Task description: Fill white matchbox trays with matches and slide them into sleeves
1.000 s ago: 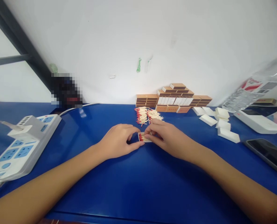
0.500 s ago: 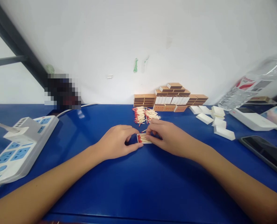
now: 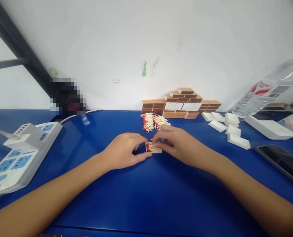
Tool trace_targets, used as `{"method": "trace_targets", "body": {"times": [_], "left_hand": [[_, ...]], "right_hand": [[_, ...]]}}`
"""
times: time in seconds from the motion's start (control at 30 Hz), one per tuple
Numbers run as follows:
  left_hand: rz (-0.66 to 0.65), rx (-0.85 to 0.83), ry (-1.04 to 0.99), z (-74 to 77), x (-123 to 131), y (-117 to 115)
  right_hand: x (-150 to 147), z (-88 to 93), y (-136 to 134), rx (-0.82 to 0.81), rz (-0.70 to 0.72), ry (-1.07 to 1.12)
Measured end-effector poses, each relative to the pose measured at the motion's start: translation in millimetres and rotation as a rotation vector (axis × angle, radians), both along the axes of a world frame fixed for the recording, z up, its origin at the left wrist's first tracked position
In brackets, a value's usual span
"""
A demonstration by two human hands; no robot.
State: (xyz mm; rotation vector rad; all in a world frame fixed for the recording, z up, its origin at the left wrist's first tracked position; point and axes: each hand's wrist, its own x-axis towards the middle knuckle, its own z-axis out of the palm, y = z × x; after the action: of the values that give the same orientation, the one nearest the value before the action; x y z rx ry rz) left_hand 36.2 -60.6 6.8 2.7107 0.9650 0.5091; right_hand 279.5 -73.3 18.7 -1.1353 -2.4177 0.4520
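A small white matchbox tray (image 3: 157,152) lies on the blue table, holding matches (image 3: 150,147) with their red heads toward the left. My left hand (image 3: 125,150) steadies its left end, thumb at the near side and fingers at the far side. Over the right part of the tray, my right hand (image 3: 178,142) has thumb and forefinger pinched together at the matches; what lies between the fingertips is hidden. Just behind the tray is a loose match, partly covered by the right hand. Farther back rests a pile of loose matches (image 3: 148,121) with red heads.
Stacked matchboxes (image 3: 183,97) stand against the wall. Several white empty trays (image 3: 238,141) lie to the right, near a white device (image 3: 272,128), a phone (image 3: 282,161) and a plastic bottle (image 3: 257,92). A power strip (image 3: 20,161) with a plugged-in charger occupies the left.
My right hand has shifted slightly left over the tray, uncovering its near right corner. My left hand keeps its place at the tray's left end.
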Motion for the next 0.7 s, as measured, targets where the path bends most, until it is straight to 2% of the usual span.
{"method": "trace_targets", "body": {"times": [0.13,0.23,0.4,0.53,0.7], "left_hand": [[0.022,0.014,-0.059,0.3,0,-1],[0.044,-0.005,-0.080,-0.6,1,-2],[0.033,-0.037,-0.070,-1.4,1,-2],[0.047,-0.049,-0.074,-1.8,1,-2],[0.033,-0.039,-0.050,-4.4,1,-1]], "right_hand": [[19,3.5,15,0.184,-0.161,-0.047],[32,1.5,26,0.158,-0.227,-0.151],[36,-5.5,32,-0.026,-0.213,-0.216],[31,-4.2,27,-0.028,-0.202,-0.216],[17,2.9,11,0.002,-0.095,-0.074]]}}
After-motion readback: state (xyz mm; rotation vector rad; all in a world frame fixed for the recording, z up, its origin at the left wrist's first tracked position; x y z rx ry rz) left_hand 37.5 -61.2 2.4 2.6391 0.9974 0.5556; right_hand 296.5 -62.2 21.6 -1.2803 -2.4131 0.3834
